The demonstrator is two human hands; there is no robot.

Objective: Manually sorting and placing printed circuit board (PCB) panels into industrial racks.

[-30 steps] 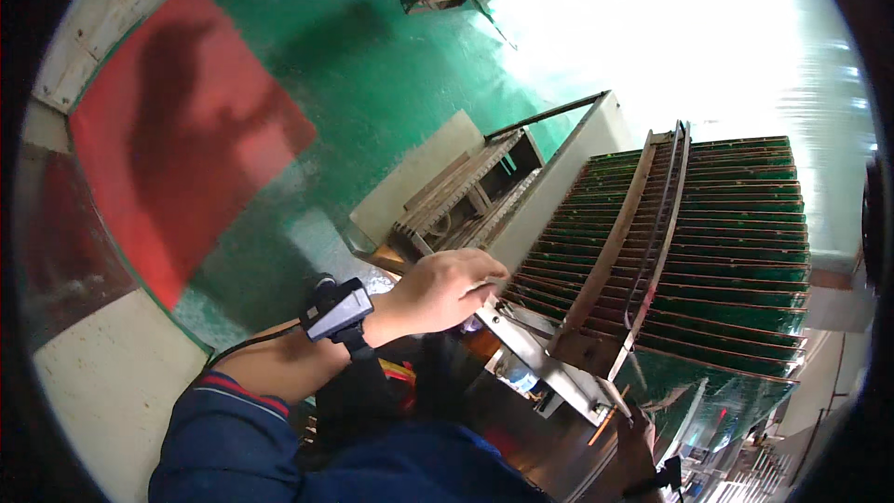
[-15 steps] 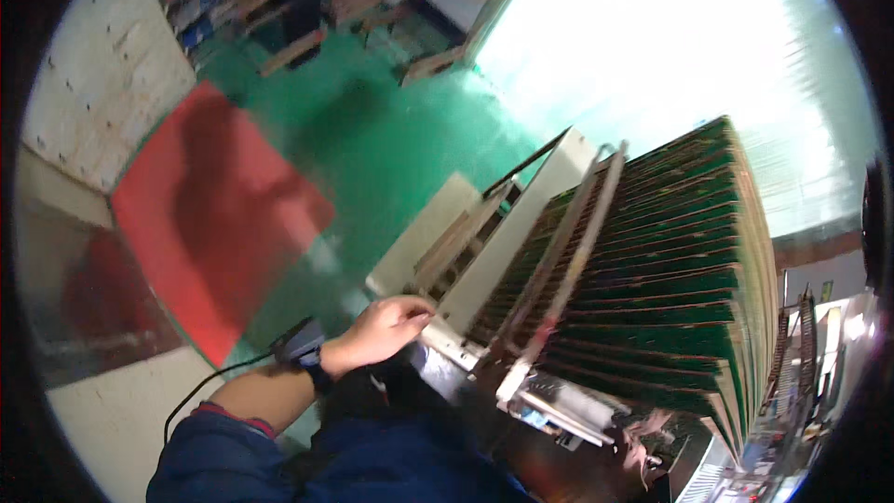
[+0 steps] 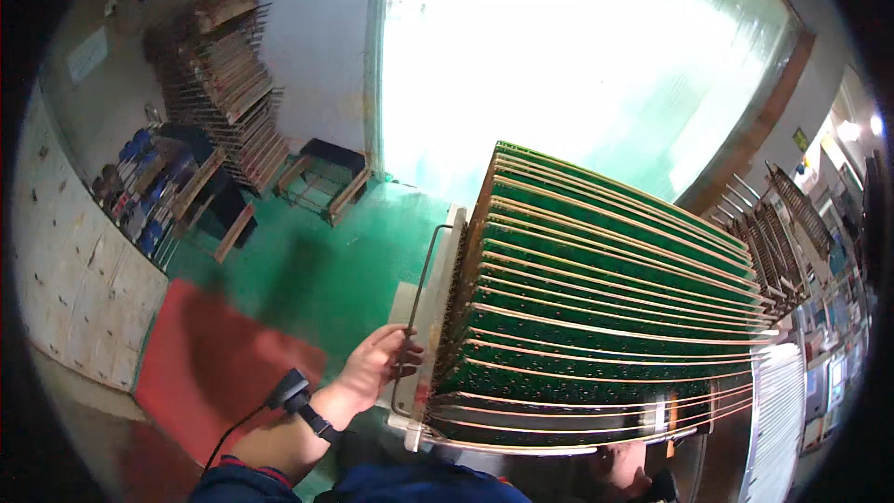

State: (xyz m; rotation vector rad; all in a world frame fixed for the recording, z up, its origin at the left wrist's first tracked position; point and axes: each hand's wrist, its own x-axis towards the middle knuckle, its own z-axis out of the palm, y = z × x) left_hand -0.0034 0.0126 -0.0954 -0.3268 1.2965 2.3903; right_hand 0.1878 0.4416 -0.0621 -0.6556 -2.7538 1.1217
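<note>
A rack of green panels point(image 3: 596, 270) stands before me, its several thin boards stacked one above another with pale edges toward me. My left hand point(image 3: 371, 374) is closed around the dark metal bar handle point(image 3: 426, 270) on the rack's pale left end frame point(image 3: 438, 317). A strap with a small dark device point(image 3: 303, 401) and a cable sits on my left wrist. Below the lowest panel edge, close to the front of the rack, my right hand point(image 3: 626, 466) shows in part. Its fingers are mostly hidden, so their grip does not show.
A red mat point(image 3: 223, 363) lies on the green floor point(image 3: 317, 270) to the left. Farther back are a low stool-like frame point(image 3: 326, 177) and a tall stack of slatted racks point(image 3: 233, 84). A bright translucent curtain point(image 3: 559, 56) hangs behind. Other slotted racks point(image 3: 778, 242) stand at right.
The view has turned, and the rack's panels now appear nearly level instead of steeply tilted. My left hand has gone from the rack's lower corner to the bar handle. My right hand now shows clearly.
</note>
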